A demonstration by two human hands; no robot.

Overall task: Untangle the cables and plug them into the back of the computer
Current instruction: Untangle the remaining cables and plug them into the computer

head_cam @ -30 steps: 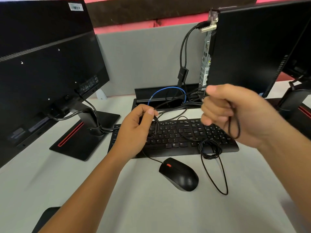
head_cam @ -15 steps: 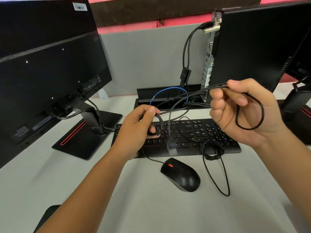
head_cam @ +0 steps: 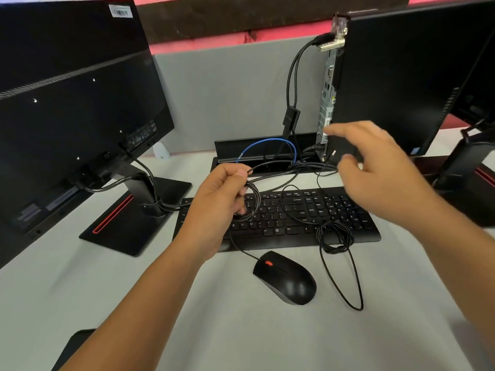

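Gripping a coiled black cable [head_cam: 250, 202] over the keyboard [head_cam: 308, 218], the left hand [head_cam: 219, 204] is holding firm while the right hand [head_cam: 375, 170] is hovering, fingers spread, empty, near the computer [head_cam: 396, 76].

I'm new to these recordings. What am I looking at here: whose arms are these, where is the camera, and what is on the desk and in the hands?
No machine here: a person works with bare hands, filmed by a wide-angle camera on their head, looking forward and down. The left hand grips a coiled bundle of thin black cable. The right hand, blurred, reaches with relaxed fingers toward the rear panel of the upright black computer tower and seems to hold nothing. On the pale grey desk lie a black keyboard, a black mouse with a red wheel and a second loose black cable coil. At left a black monitor shows its back. A blue cable loops in the desk's cable slot.
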